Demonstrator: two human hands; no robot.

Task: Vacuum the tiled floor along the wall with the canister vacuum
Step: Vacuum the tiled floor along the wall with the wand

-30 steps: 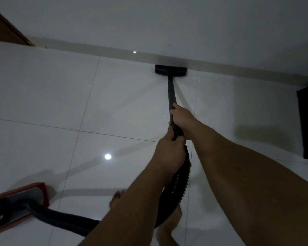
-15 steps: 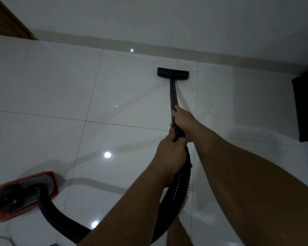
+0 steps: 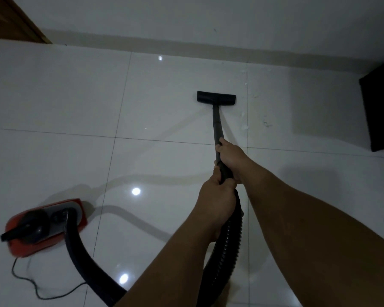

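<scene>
Black nozzle (image 3: 216, 98) lies flat on the white tiled floor (image 3: 53, 96), short of the far wall (image 3: 208, 18), at the end of the wand (image 3: 216, 127). The right hand (image 3: 231, 155) grips the wand and the left hand (image 3: 216, 201) wraps it just nearer, above the ribbed hose (image 3: 227, 244). The red canister (image 3: 47, 227) sits near left, cord (image 3: 31, 282) trailing, with white specks (image 3: 267, 123) right of the nozzle.

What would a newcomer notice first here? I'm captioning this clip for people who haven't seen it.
Two bare forearms reach in from the lower right, the left hand and right hand gripping a black vacuum wand whose floor nozzle sits on glossy white tile short of the wall. At lower left lies the red canister, its ribbed hose curving towards the hands.
</scene>
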